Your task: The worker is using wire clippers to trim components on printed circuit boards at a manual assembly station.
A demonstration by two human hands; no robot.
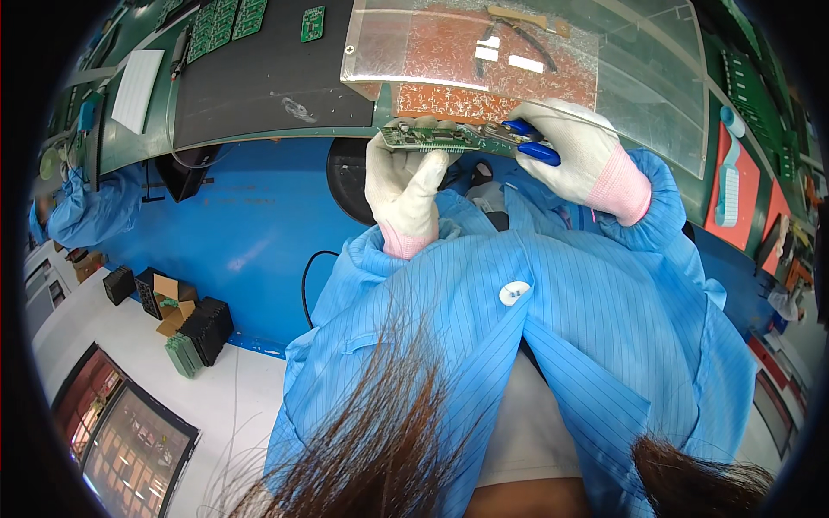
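Observation:
My left hand (pixel 404 186), in a white glove with a pink cuff, grips a green circuit board (pixel 430 138) at the table's front edge. A row of thin pins stands along the board's near side. My right hand (pixel 574 151), gloved the same way, is closed around blue-handled cutters (pixel 537 148). Their metal jaws point left, close to the board's right end; whether they touch it I cannot tell. Just beyond both hands is a clear plastic box (pixel 371 52), its reddish floor strewn with small clipped bits.
On the dark mat (pixel 268 95) at the left lie several green boards (pixel 249 17) and a single board (pixel 313 24). A white strip (pixel 138 91) sits farther left. At the right are a red sheet (pixel 734 190) and a light-blue strap (pixel 730 168).

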